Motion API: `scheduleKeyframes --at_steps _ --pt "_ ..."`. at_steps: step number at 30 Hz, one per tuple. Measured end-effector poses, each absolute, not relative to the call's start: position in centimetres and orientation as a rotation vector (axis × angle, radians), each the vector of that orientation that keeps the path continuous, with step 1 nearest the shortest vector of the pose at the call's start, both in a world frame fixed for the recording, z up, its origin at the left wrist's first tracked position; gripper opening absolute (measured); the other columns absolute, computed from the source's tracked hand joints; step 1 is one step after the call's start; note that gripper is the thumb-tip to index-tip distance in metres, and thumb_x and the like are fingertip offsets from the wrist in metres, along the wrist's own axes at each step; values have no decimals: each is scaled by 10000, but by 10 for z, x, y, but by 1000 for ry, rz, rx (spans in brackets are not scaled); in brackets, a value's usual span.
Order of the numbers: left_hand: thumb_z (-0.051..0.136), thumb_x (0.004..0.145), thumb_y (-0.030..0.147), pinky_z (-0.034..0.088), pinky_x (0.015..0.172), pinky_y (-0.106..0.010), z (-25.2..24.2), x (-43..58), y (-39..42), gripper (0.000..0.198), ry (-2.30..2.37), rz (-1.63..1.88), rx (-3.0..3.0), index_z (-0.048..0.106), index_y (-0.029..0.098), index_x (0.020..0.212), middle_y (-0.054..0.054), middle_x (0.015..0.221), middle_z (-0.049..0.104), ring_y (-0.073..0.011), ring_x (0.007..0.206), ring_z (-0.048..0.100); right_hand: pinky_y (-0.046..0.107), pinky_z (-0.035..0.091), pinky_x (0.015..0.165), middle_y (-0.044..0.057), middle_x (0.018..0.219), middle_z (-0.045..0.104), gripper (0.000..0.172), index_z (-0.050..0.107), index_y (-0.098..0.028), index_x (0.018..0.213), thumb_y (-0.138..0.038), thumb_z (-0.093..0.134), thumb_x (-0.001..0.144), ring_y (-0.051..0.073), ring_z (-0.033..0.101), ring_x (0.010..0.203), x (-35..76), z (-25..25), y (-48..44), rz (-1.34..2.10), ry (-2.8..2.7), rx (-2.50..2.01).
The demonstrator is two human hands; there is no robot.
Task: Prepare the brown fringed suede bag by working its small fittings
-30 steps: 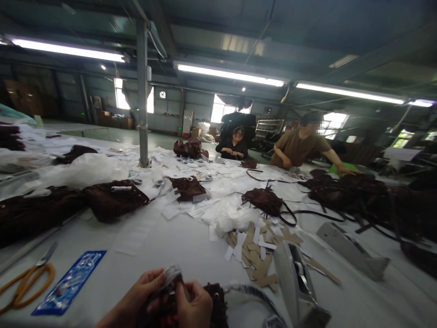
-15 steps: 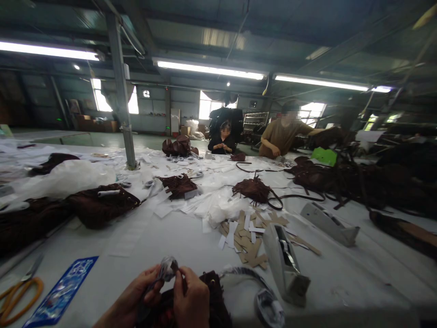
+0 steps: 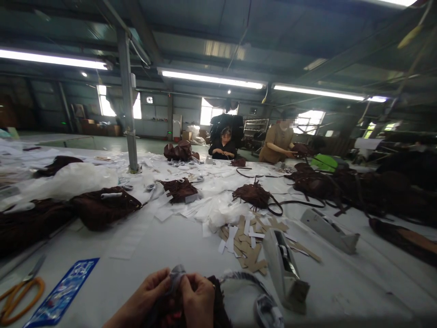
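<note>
A wide white counter (image 3: 153,246) is spread across the view, its near part mostly bare and its far part littered with white paper and plastic. At its near edge, a piece of clear wrapping (image 3: 177,275) is held up between the left hand (image 3: 157,289) and the right hand (image 3: 198,296); it is pinched by the fingers of both. Beneath the hands a dark brown fringed item (image 3: 221,305) is partly hidden. Beside it, on the right, a wrapped strap (image 3: 252,279) is curved toward the lower edge.

To the left, orange-handled scissors (image 3: 23,291) are laid next to a blue packet (image 3: 64,291). To the right, a grey tape dispenser (image 3: 285,271) is placed against scattered cardboard strips (image 3: 251,248), with a second dispenser (image 3: 329,230) farther back. Dark brown bags (image 3: 104,207) are lined up at the left, and a large dark heap (image 3: 341,187) is piled at the right, with a bright green object (image 3: 324,162) behind it.

Beyond the counter, a seated person in black (image 3: 223,148) and a person in brown (image 3: 273,141) can be seen. A grey post (image 3: 129,105) is set at the left; the dim room is lit by long tube lights (image 3: 211,79) and by windows (image 3: 214,110) in the far wall.
</note>
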State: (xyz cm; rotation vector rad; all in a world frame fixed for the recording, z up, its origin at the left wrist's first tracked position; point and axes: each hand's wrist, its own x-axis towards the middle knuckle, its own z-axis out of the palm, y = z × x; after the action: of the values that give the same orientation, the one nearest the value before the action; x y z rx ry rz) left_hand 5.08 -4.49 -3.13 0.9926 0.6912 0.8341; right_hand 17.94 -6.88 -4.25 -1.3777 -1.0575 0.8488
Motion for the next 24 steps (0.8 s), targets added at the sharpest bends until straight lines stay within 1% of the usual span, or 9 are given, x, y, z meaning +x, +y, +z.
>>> scheduleKeyframes --at_steps 2,4,7,10,13,16,18,21,24 --pt "705 712 550 391 490 -196 -30 53 -44 416 742 799 1093 603 149 761 8 620 586 -97 519 490 216 395 421 49 547 657 333 657 -133 633 -432 586 761 153 555 479 179 -48 -65 894 -935 -1354" --pt "692 698 590 369 473 -195 -31 55 -42 452 781 785 1157 588 153 752 23 592 557 -91 500 458 217 405 448 38 547 638 354 639 -147 620 -444 547 790 150 545 502 177 -56 -64 807 -949 -1365" --pt "685 697 597 369 483 -195 -34 54 -38 457 806 834 1204 578 154 742 34 594 532 -91 512 444 226 448 558 40 634 656 380 675 -172 691 -440 467 861 157 575 588 177 -64 -68 632 -1163 -1324" --pt "680 710 582 379 494 -200 -37 54 -35 436 817 858 1218 583 158 747 38 602 523 -93 515 445 249 485 657 60 739 692 416 731 -193 822 -508 462 865 181 625 691 182 -70 -72 609 -1232 -1221" --pt "663 742 557 393 513 -208 -39 57 -34 399 792 832 1238 598 164 764 22 633 559 -104 533 474 262 496 551 68 685 711 486 744 -168 850 -613 570 763 193 626 590 190 -73 -71 809 -1034 -1235" --pt "658 751 547 395 513 -213 -39 62 -33 387 758 788 1233 607 163 773 19 619 566 -108 520 485 237 433 418 46 547 671 498 724 -143 730 -633 651 674 167 560 448 196 -76 -67 970 -926 -1243" --pt "672 740 540 401 524 -217 -38 64 -33 388 756 769 1239 602 159 755 20 611 559 -113 531 495 220 420 423 37 524 651 474 698 -149 649 -618 636 692 162 558 472 197 -76 -67 947 -960 -1227" --pt "685 730 533 398 532 -211 -35 63 -32 387 765 770 1256 567 165 760 20 637 560 -112 562 498 199 411 451 25 555 640 443 681 -160 621 -574 584 745 152 555 530 196 -73 -68 861 -1070 -1206" --pt "685 722 550 361 481 -195 -32 61 -33 435 765 775 1210 469 213 893 47 652 551 -94 518 465 190 419 485 15 601 635 392 684 -170 646 -523 562 763 150 562 582 195 -71 -72 819 -1136 -1203"
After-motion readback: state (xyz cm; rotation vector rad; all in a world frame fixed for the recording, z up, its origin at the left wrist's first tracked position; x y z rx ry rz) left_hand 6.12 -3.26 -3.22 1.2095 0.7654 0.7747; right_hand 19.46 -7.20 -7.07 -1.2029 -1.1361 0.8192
